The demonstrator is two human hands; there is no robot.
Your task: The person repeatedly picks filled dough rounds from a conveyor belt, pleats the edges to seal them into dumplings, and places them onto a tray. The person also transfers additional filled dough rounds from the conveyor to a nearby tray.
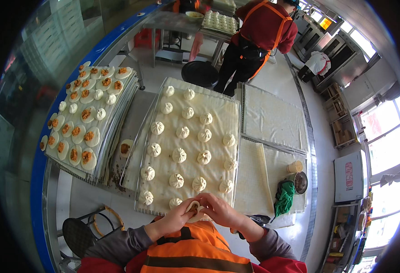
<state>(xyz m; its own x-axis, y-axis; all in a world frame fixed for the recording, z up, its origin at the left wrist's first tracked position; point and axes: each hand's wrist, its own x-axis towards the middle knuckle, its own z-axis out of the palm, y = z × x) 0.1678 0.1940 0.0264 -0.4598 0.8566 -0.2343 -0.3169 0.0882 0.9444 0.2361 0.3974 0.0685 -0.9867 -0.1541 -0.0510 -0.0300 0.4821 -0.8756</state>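
A partly folded dough wrapper with brown filling [194, 210] is held between my two hands, just over the near edge of a cloth-lined wire tray [217, 102]. My left hand [178, 215] cups the wrapper from the left. The fingers of my right hand [220, 209] pinch its right rim. Pleated buns [179, 155] stand in loose rows on the tray cloth, and one bun [175, 203] sits right beside my left fingers. To the left, a stack of trays [114, 112] carries flat dough wrappers topped with orange-brown filling [86, 157] and several closed buns [110, 99].
One filled wrapper [125, 148] lies between the trays. On the right are cloth-covered trays [275, 116], a cup [294, 166], a metal bowl [301, 183] and a green cloth [284, 198]. A black stool [78, 237] stands lower left. Two people [264, 30] work farther off, near a black bin [200, 74].
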